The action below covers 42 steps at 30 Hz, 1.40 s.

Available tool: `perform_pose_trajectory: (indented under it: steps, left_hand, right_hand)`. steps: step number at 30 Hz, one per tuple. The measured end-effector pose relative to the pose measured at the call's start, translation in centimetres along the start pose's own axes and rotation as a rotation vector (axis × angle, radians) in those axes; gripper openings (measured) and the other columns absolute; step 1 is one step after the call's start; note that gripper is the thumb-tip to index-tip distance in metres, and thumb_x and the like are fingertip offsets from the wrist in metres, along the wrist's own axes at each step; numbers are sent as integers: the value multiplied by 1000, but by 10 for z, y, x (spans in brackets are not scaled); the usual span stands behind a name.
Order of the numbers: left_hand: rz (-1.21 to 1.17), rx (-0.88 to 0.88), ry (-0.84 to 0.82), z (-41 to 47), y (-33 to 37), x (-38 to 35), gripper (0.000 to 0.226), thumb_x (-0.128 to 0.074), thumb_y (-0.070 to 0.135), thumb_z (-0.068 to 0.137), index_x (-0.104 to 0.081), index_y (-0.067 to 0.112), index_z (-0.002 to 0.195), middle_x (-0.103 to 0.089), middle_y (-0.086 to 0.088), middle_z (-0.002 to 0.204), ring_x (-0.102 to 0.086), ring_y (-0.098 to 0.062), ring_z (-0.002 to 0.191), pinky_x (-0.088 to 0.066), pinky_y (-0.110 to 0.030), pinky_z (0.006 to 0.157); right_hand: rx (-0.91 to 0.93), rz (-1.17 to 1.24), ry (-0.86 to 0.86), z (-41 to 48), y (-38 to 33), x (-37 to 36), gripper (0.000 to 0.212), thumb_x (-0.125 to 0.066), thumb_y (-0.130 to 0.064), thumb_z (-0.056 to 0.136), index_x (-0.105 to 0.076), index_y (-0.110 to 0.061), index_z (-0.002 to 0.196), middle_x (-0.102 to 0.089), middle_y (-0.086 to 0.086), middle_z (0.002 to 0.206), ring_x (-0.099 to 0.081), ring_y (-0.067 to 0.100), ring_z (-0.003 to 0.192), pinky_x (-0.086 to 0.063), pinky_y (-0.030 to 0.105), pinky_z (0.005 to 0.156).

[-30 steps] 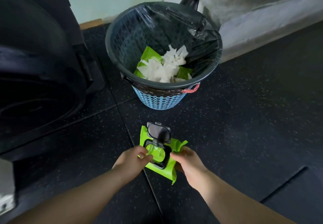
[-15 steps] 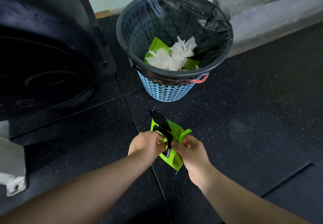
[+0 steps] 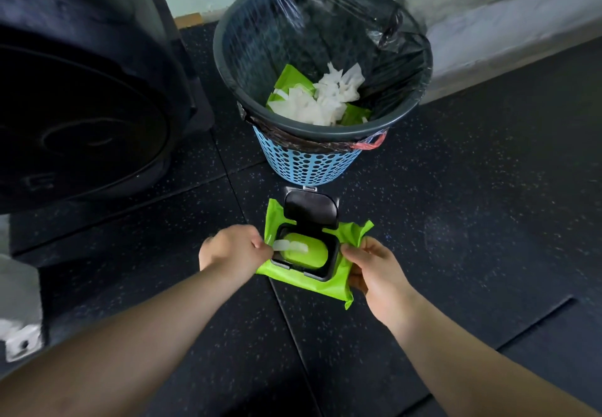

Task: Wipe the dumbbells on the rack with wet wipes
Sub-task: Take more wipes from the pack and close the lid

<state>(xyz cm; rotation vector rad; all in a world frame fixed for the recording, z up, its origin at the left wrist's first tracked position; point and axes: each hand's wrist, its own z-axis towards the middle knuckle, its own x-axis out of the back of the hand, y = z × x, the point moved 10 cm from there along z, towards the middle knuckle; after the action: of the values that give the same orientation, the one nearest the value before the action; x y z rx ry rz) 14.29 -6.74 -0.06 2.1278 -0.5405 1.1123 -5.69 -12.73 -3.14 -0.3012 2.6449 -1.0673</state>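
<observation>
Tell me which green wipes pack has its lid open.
The held pack, black lid flipped up; the others lie discarded in the bin.

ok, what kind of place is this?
Probably a gym: speckled black rubber floor tiles, a large black weight plate at left, and a lined bin of used wipes.

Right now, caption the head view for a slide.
The left hand pinches the clear tab of an open wipes pack held by the right hand, in front of a bin of used wipes.
</observation>
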Motion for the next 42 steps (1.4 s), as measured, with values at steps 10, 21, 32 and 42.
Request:
perform_pose_trajectory:
  steps: [10,21,32,42]
  left_hand:
    - [-15,-586,55,-27,49,-6,22,-48,10,71,-67,21,75,-53,14,77,-49,-9,73,-34,-11,57]
    - [522,-642,20,-37,72,-10,39,-34,38,94,-69,19,95,-61,7,101,-48,-20,102,-30,-32,82]
    - [680,-707,183,-38,72,-3,28,-76,20,43,-51,21,31,-45,8,39,-45,-17,43,-21,-27,62]
    - [242,-692,235,-38,62,3,25,-46,27,61,-61,23,41,-61,11,57,-57,-15,52,-28,-29,84]
  right_hand:
    - [-65,25,-101,-5,7,-9,27,-49,2,88,-48,-10,65,-62,7,60,-62,16,48,-53,27,48]
    - [-83,-50,-112,-4,14,-20,21,-52,1,87,-50,-9,69,-64,4,58,-62,15,46,-53,25,47]
    - [-62,-53,-135,-2,10,-35,19,-52,1,87,-52,-6,70,-62,7,60,-61,13,45,-53,24,46]
    - [-50,-182,-62,2,12,-20,15,-51,-2,90,-54,-7,76,-60,10,74,-58,20,62,-53,32,62]
